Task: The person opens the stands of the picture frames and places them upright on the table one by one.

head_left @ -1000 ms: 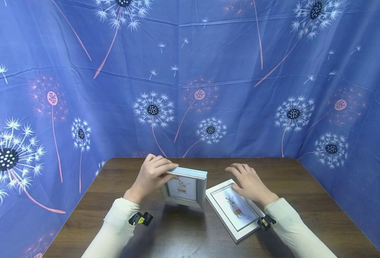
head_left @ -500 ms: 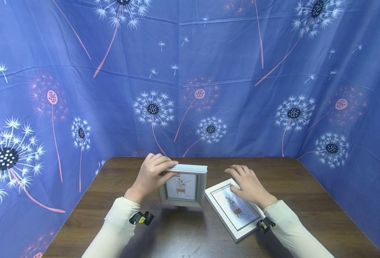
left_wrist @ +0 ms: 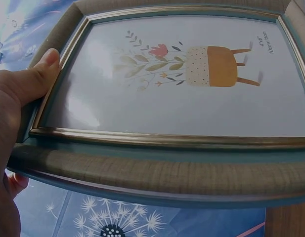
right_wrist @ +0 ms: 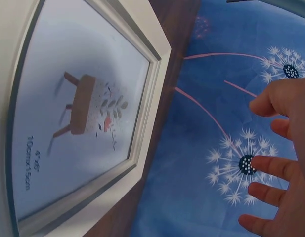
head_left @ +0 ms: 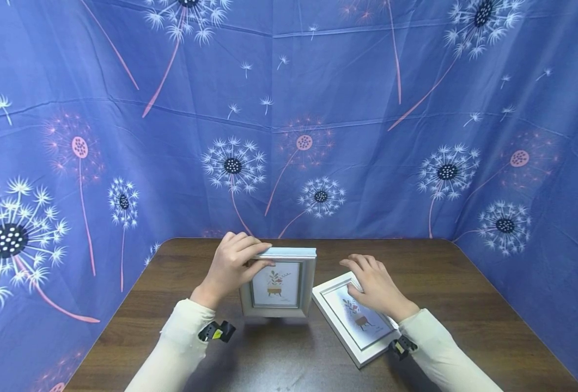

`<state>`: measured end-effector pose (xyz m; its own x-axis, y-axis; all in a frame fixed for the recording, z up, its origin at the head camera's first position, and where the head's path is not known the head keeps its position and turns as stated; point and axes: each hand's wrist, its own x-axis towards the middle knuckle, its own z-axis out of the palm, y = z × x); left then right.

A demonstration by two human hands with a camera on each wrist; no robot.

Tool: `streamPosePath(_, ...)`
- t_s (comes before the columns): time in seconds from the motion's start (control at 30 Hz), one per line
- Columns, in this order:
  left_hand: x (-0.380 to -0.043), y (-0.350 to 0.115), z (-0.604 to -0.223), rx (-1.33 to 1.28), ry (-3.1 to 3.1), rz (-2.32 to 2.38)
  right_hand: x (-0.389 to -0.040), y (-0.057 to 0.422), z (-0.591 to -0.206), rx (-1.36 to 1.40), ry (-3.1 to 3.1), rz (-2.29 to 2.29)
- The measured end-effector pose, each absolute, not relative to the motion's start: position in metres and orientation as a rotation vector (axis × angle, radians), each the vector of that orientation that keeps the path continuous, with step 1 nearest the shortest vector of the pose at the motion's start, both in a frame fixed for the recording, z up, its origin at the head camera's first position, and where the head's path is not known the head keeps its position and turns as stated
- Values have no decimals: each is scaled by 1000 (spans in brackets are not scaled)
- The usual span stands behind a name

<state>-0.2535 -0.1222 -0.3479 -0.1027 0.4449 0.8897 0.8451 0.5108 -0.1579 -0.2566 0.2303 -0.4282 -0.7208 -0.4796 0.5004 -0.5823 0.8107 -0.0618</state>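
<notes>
My left hand [head_left: 232, 267] grips a picture frame [head_left: 306, 288] by its top left corner, thumb on the front and fingers over the top edge. The frame stands nearly upright, its picture of a potted plant facing me. In the left wrist view the picture frame [left_wrist: 192, 170] shows a tan border, teal edges and a gold inner rim. A second, white picture frame [head_left: 340, 335] lies face up on the table to the right, turned at an angle. Over its upper right part hovers my right hand [head_left: 379, 286], fingers loosely spread and holding nothing; the right wrist view shows the white frame [right_wrist: 154, 64] apart from the fingers [right_wrist: 271, 192].
A brown wooden table [head_left: 171, 283] lies under both frames. Blue cloth [head_left: 367, 163] with dandelion prints hangs behind the table and along both sides.
The frame in my left hand has tilted up, so its picture faces me more squarely. My right hand has shifted slightly left. The white frame stays where it lay.
</notes>
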Motion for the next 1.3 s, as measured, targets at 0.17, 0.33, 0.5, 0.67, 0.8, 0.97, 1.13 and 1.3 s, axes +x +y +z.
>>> streamPosePath(0.17, -252, -121, -347, -1070, -1755, -493, -253, 227, -430, 766, -2526, 284)
streamPosePath(0.33, -253, -120, -347, -1062, -1759, -498, -249, 224, -432, 727, -2520, 260)
streamPosePath(0.5, -254, -118, -346, -1064, -1751, -512, -244, 220, -434, 688, -2525, 252)
streamPosePath(0.67, -255, -116, -346, -1055, -1751, -528, -239, 217, -435, 654, -2563, 260)
streamPosePath(0.8, -255, -114, -347, -1044, -1769, -546, -235, 213, -436, 644, -2580, 277)
streamPosePath(0.97, -255, -113, -347, -1026, -1796, -566, -232, 208, -437, 659, -2577, 279)
streamPosePath(1.13, -257, -112, -348, -1010, -1822, -576, -228, 203, -438, 674, -2550, 285)
streamPosePath(1.3, -258, -112, -347, -1002, -1849, -587, -222, 199, -438, 675, -2551, 315)
